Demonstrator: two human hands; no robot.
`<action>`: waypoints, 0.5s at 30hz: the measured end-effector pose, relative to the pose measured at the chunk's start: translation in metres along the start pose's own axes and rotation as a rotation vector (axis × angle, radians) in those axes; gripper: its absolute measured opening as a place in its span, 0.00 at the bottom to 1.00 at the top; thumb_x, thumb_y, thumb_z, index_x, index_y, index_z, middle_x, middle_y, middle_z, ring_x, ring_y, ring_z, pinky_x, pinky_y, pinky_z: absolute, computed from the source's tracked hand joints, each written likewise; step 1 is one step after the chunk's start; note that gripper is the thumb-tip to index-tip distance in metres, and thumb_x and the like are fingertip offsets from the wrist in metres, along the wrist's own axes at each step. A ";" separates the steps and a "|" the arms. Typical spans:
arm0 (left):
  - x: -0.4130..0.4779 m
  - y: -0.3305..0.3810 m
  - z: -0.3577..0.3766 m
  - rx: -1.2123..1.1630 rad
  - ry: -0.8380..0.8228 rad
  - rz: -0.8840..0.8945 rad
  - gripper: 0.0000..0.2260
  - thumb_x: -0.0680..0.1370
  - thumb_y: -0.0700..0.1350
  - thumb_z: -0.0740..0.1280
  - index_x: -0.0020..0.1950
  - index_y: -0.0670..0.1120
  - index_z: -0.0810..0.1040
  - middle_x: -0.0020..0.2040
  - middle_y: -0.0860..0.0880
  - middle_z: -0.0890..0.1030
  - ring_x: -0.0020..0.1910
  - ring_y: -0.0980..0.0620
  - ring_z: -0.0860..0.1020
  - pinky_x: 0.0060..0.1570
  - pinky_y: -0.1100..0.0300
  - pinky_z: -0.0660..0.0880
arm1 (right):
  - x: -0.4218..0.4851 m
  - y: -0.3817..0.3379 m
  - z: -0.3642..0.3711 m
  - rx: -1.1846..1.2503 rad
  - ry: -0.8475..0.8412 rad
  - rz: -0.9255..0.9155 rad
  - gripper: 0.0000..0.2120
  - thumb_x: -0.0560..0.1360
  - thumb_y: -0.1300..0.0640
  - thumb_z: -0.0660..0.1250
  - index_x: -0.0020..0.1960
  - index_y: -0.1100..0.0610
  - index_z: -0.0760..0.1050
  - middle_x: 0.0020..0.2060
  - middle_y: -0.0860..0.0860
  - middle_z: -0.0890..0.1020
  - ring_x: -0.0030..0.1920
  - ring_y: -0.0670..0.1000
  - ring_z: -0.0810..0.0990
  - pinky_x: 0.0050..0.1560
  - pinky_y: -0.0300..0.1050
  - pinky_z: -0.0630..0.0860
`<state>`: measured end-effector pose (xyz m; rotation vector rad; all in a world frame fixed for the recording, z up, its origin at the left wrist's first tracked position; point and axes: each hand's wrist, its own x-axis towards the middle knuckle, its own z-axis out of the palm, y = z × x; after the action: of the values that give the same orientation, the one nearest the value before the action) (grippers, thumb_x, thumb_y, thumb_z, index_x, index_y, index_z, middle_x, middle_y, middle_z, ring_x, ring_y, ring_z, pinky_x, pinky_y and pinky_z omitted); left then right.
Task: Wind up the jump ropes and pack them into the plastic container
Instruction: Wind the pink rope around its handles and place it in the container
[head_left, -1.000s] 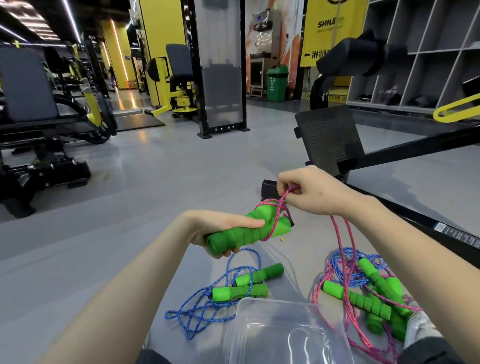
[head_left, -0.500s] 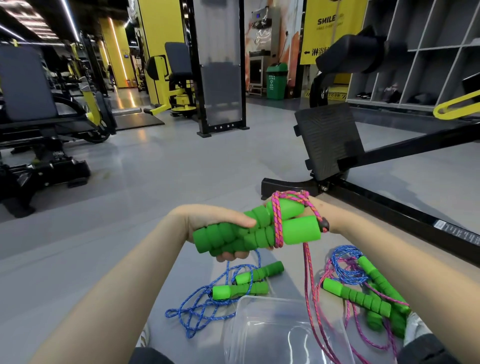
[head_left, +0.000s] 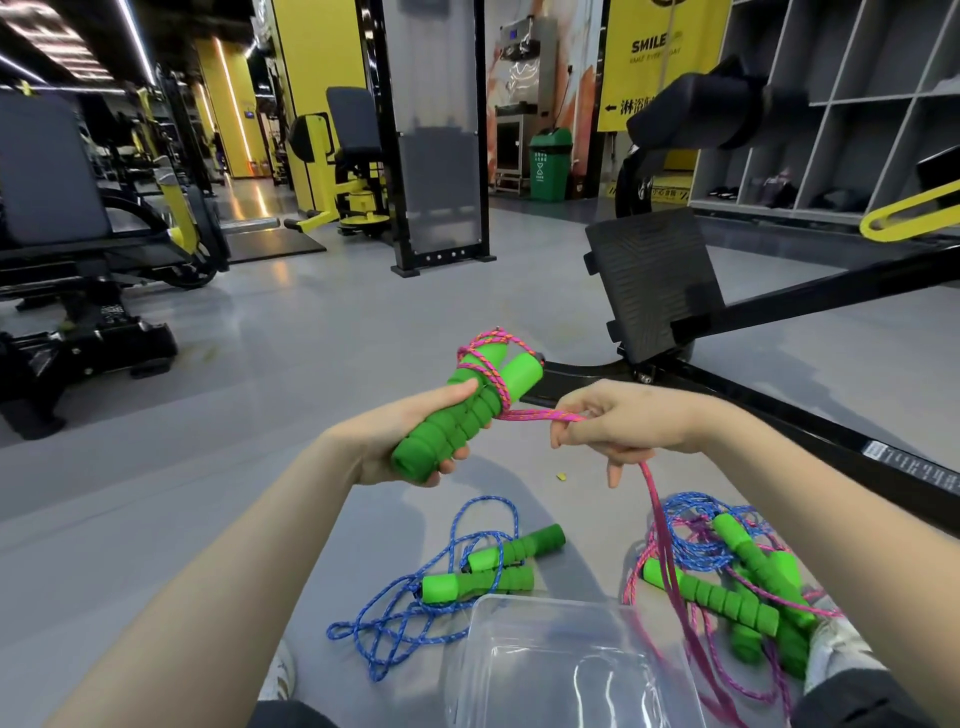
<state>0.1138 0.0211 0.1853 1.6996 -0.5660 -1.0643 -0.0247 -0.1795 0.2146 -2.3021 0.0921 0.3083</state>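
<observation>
On my feed: left hand and right hand bare. Left forearm and right forearm bare up to frame edge. Left shoe: white, only sliver visible. Right shoe: white, rounded toe, greyish mottling. Trousers: dark, near black, along bottom edge. I cannot resolve fabric detail.

Ropes around the container
Clear plastic container nearest; blue-corded jump rope behind-left, tangled rope pile right; above, left hand holds paired green foam handles, right hand beside holds pink cord.
</observation>
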 end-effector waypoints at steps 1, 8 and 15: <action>0.000 -0.001 -0.001 0.005 0.033 -0.007 0.28 0.68 0.67 0.66 0.56 0.47 0.76 0.34 0.49 0.75 0.26 0.54 0.72 0.27 0.65 0.69 | -0.002 -0.001 -0.003 -0.018 0.013 0.009 0.06 0.77 0.65 0.58 0.47 0.59 0.74 0.17 0.46 0.62 0.16 0.46 0.57 0.29 0.41 0.76; 0.006 -0.002 0.006 0.209 0.132 -0.090 0.24 0.70 0.68 0.65 0.53 0.50 0.76 0.37 0.49 0.74 0.29 0.54 0.72 0.29 0.65 0.68 | -0.007 -0.016 -0.011 -0.288 0.256 -0.087 0.10 0.73 0.64 0.61 0.43 0.55 0.81 0.27 0.45 0.71 0.25 0.43 0.67 0.29 0.39 0.71; 0.011 -0.001 0.017 0.381 0.092 -0.178 0.21 0.71 0.67 0.64 0.50 0.52 0.76 0.39 0.49 0.75 0.32 0.54 0.73 0.32 0.66 0.70 | -0.015 -0.031 -0.016 -0.806 0.451 -0.143 0.13 0.73 0.59 0.61 0.51 0.48 0.80 0.46 0.46 0.81 0.48 0.50 0.77 0.41 0.42 0.68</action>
<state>0.1048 0.0043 0.1785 2.1539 -0.5934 -1.0421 -0.0308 -0.1705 0.2503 -3.1208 0.0277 -0.3205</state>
